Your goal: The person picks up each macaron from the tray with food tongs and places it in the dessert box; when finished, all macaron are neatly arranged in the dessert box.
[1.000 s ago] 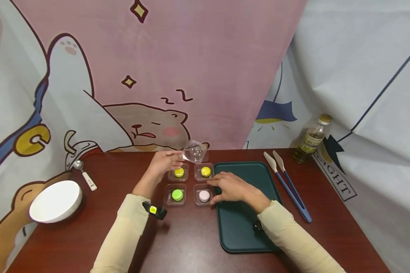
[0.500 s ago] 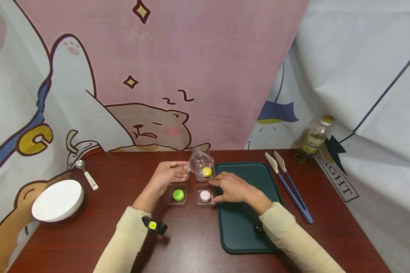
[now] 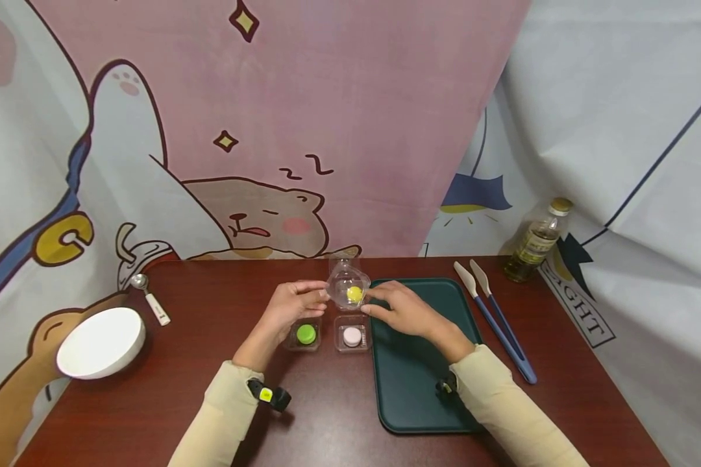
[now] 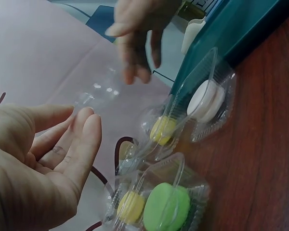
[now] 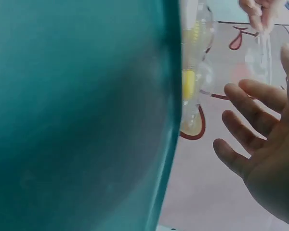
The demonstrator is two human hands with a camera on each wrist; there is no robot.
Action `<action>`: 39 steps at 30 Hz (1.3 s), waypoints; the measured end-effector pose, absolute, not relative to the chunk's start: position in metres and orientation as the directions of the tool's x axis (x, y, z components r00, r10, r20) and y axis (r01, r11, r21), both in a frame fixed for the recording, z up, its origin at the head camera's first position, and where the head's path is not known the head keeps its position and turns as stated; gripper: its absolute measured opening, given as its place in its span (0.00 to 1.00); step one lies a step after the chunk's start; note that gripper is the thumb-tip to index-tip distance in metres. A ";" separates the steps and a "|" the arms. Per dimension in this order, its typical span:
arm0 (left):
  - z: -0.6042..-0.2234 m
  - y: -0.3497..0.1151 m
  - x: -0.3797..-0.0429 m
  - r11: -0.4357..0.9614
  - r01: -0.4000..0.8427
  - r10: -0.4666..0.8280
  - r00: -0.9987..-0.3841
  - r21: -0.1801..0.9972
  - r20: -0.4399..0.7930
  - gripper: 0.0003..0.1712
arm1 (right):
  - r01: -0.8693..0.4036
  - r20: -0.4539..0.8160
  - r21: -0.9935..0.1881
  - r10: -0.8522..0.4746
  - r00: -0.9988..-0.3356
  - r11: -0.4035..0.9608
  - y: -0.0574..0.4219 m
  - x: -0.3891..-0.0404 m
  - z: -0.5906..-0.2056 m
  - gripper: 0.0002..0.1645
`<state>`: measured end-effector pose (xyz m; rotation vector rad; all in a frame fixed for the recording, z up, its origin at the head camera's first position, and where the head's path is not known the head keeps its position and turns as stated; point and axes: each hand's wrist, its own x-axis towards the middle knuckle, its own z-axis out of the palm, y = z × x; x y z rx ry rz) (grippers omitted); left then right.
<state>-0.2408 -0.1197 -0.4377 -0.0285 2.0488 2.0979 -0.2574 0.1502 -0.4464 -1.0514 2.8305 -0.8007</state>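
Observation:
Between thumb and fingers my left hand [image 3: 295, 303] pinches the edge of a clear plastic lid [image 3: 343, 279], raised over a small clear box with a yellow macaron [image 3: 354, 294]. My right hand [image 3: 405, 310] hovers just right of the lid; in the right wrist view its fingers are spread and hold nothing. Nearer me stand clear boxes with a green macaron [image 3: 306, 334] and a pale pink macaron [image 3: 352, 336]. A second yellow macaron [image 4: 131, 207] shows in the left wrist view; my left hand hides it in the head view.
A dark green tray [image 3: 420, 389] lies under my right forearm. Blue-handled tongs [image 3: 505, 331] and an oil bottle [image 3: 534, 243] are to the right. At the left are a white bowl [image 3: 100, 344] and a small scoop [image 3: 150, 299]. A printed cloth hangs behind the table.
My left hand has moved right and toward me, carrying the lid from above the back boxes to over the right-hand yellow macaron. My right hand has risen from beside the pink macaron's box toward the lid.

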 end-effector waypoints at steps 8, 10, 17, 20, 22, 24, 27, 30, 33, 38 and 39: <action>-0.440 -0.109 -0.240 0.018 -0.095 0.167 -0.981 0.995 -0.096 0.15 | -0.547 0.280 -0.582 -0.483 -0.829 0.602 0.139 -0.260 -0.436 0.19; -0.440 -0.107 -0.239 0.045 -0.083 0.164 -0.982 0.996 -0.089 0.13 | -0.544 0.295 -0.580 -0.466 -0.834 0.607 0.137 -0.260 -0.437 0.19; -0.439 -0.106 -0.237 0.145 -0.066 0.267 -0.958 0.987 -0.103 0.24 | -0.599 0.417 -0.473 -0.435 -0.798 0.647 0.137 -0.259 -0.436 0.18; -0.436 -0.104 -0.236 0.179 -0.061 0.330 -0.937 0.982 -0.118 0.35 | -0.627 0.480 -0.371 -0.436 -0.761 0.685 0.138 -0.259 -0.435 0.18; -0.434 -0.103 -0.236 0.183 -0.066 0.336 -0.933 0.981 -0.126 0.41 | -0.640 0.509 -0.306 -0.447 -0.736 0.705 0.138 -0.259 -0.435 0.18; -0.433 -0.101 -0.236 0.177 -0.077 0.323 -0.937 0.981 -0.131 0.45 | -0.648 0.522 -0.263 -0.459 -0.719 0.715 0.139 -0.259 -0.436 0.19; -0.434 -0.097 -0.236 0.165 -0.093 0.294 -0.946 0.982 -0.139 0.43 | -0.658 0.517 -0.247 -0.477 -0.711 0.712 0.141 -0.258 -0.437 0.20; -0.435 -0.096 -0.235 0.160 -0.108 0.277 -0.949 0.981 -0.150 0.38 | -0.661 0.480 -0.283 -0.494 -0.725 0.695 0.144 -0.257 -0.438 0.21; -0.436 -0.097 -0.233 0.175 -0.105 0.253 -0.956 0.979 -0.148 0.35 | -0.659 0.406 -0.367 -0.524 -0.748 0.656 0.148 -0.256 -0.436 0.23; -0.436 -0.100 -0.229 0.239 -0.003 0.205 -0.977 0.971 -0.054 0.34 | -0.603 0.230 -0.561 -0.593 -0.772 0.568 0.158 -0.256 -0.428 0.33; -0.436 -0.101 -0.229 0.249 0.020 0.203 -0.979 0.968 -0.032 0.34 | -0.585 0.198 -0.589 -0.602 -0.773 0.558 0.159 -0.257 -0.427 0.36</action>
